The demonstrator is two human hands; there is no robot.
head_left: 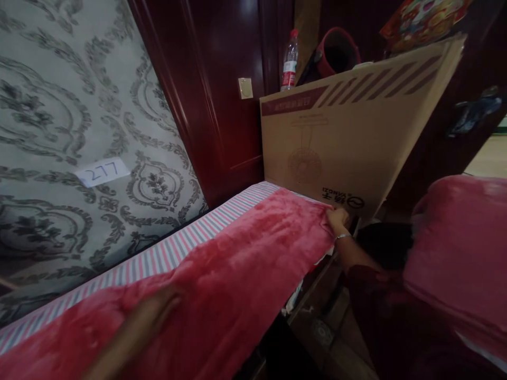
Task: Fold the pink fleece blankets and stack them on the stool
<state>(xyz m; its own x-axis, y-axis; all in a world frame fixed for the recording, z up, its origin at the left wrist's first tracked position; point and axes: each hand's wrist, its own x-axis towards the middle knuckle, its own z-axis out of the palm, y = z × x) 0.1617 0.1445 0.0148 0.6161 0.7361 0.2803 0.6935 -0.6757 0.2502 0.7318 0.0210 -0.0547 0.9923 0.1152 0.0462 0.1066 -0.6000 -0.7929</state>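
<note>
Blanket [241, 258] — atop sheet [233, 214] | carton [356, 126] — beyond blanket's far end | bottle [290, 64] at carton's upper left edge | wall [43, 137] left

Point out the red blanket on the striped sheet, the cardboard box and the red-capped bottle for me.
Red blanket [241, 264]: head view, middle of its spread surface.
Cardboard box [352, 137]: head view, printed side.
Red-capped bottle [290, 64]: head view, label.

1. This looks like a home, probably a bedroom or other lived-in room.
2. A fluffy red blanket [237, 258] lies over a striped sheet [170, 250], like bedding.
3. Flowery wallpaper [51, 126] meets glossy dark-red wood panelling [222, 121].
4. Everyday clutter sits beyond: a large cardboard box [352, 137], a plastic bottle [290, 63] and a colourful bag [428, 21].
</note>
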